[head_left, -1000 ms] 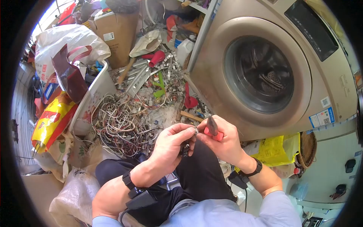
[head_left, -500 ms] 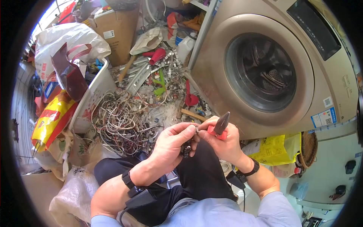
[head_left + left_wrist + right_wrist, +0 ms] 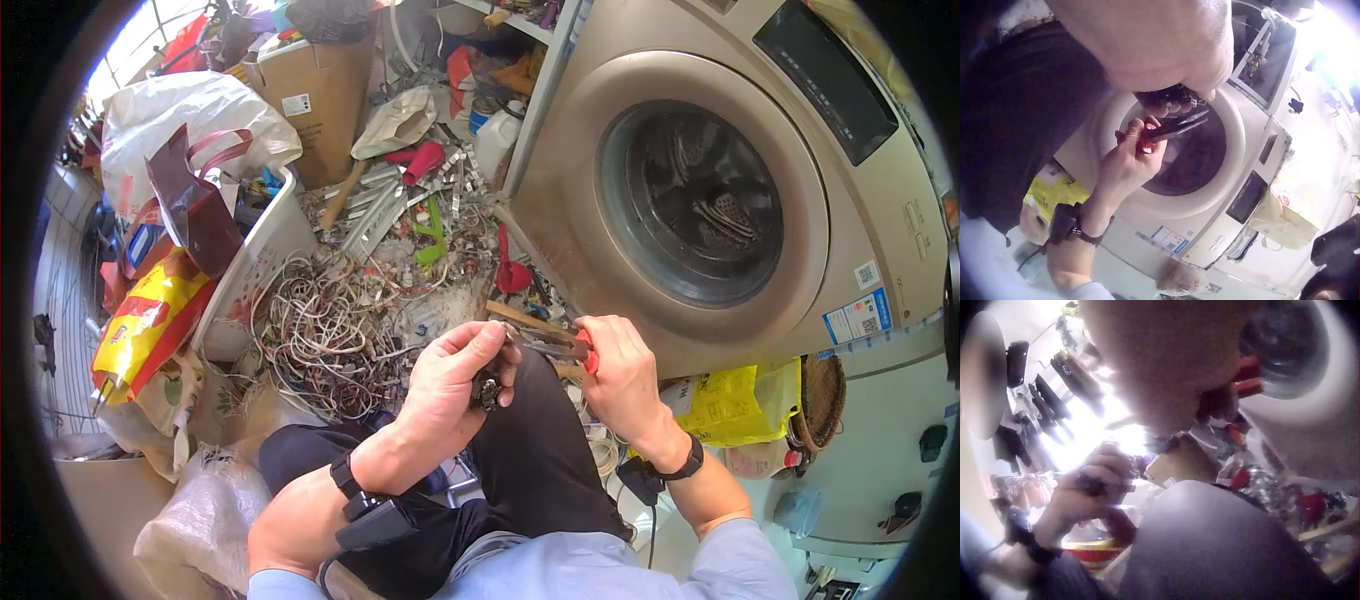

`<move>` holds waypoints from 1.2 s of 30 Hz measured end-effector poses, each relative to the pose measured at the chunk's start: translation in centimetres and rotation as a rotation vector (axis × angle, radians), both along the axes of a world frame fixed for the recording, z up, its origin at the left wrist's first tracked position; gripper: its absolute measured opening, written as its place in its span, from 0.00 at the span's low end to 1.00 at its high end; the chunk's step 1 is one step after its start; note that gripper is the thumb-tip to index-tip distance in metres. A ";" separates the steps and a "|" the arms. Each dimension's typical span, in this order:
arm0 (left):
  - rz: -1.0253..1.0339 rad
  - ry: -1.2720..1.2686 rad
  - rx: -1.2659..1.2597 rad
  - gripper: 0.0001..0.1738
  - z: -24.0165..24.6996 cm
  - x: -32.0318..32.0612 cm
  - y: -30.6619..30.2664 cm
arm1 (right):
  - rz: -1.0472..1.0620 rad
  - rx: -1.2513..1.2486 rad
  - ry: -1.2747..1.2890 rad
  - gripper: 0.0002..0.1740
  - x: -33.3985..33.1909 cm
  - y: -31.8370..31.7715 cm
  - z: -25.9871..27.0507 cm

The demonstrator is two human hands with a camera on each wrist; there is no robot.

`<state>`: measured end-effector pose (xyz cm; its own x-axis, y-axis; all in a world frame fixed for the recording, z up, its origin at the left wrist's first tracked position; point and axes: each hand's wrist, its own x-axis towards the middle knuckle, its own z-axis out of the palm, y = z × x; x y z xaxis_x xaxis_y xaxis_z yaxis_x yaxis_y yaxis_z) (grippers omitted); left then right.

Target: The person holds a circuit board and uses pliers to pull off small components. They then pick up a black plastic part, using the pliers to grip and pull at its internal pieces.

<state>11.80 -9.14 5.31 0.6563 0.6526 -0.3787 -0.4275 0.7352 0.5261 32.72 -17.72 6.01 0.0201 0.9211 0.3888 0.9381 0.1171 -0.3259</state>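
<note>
Left hand (image 3: pixel 455 378) — fingers curled round a small dark part (image 3: pixel 487 393), out in front of the washing machine (image 3: pixel 700 200). Right hand (image 3: pixel 622 378), nearer the washing machine, grips red-handled pliers (image 3: pixel 579 350); jaws parted, tips toward the dark part and near it. Whether they touch — cannot tell. Tangled wires (image 3: pixel 315 335) heaped on the floor left of the washing machine, well apart from it. Cardboard box (image 3: pixel 325 110) farther back on that side. Yellow bag (image 3: pixel 735 402) just beside the washing machine's base.
</note>
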 end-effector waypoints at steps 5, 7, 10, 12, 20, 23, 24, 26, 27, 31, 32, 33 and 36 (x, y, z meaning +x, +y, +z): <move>0.041 0.030 -0.007 0.11 -0.1 0.2 -0.3 | -0.015 0.029 -0.069 0.24 0.1 0.0 -0.2; 0.050 0.039 0.006 0.11 -0.2 0.3 -0.3 | -0.016 0.026 -0.094 0.24 0.1 0.0 -0.5; 0.071 0.062 0.021 0.11 0.0 0.3 -0.2 | -0.026 0.001 -0.127 0.22 0.1 0.0 -0.9; 0.080 0.074 0.024 0.10 0.0 0.3 -0.1 | -0.044 -0.021 -0.135 0.17 0.0 0.0 -1.0; 0.085 0.144 0.111 0.12 -1.4 0.4 0.0 | -0.074 -0.030 -0.172 0.11 0.1 -0.1 -1.7; 0.109 0.130 0.156 0.12 -1.4 0.8 0.1 | -0.042 -0.060 -0.094 0.11 0.2 -0.4 -1.5; 0.109 0.131 0.160 0.12 -1.6 0.8 0.1 | -0.021 -0.087 -0.055 0.10 0.3 -0.4 -1.4; 0.088 0.075 0.163 0.11 -1.9 0.8 0.1 | 0.010 -0.112 -0.015 0.10 0.6 -0.7 -1.6; 0.087 0.076 0.164 0.11 -1.9 0.8 0.2 | 0.041 -0.142 0.025 0.10 0.7 -0.8 -1.7; 0.025 0.024 0.159 0.11 -2.1 0.9 0.4 | 0.050 -0.191 0.129 0.12 0.8 -1.3 -1.5; 0.001 0.011 0.159 0.11 -2.3 1.0 0.5 | 0.055 -0.237 0.173 0.13 0.9 -1.4 -1.5; -0.002 0.009 0.161 0.11 -2.3 1.1 0.7 | 0.061 -0.283 0.216 0.14 1.1 -1.4 -1.5; -0.054 0.029 0.156 0.13 -2.5 1.1 1.2 | 0.037 -0.341 0.286 0.14 1.1 -1.1 -1.9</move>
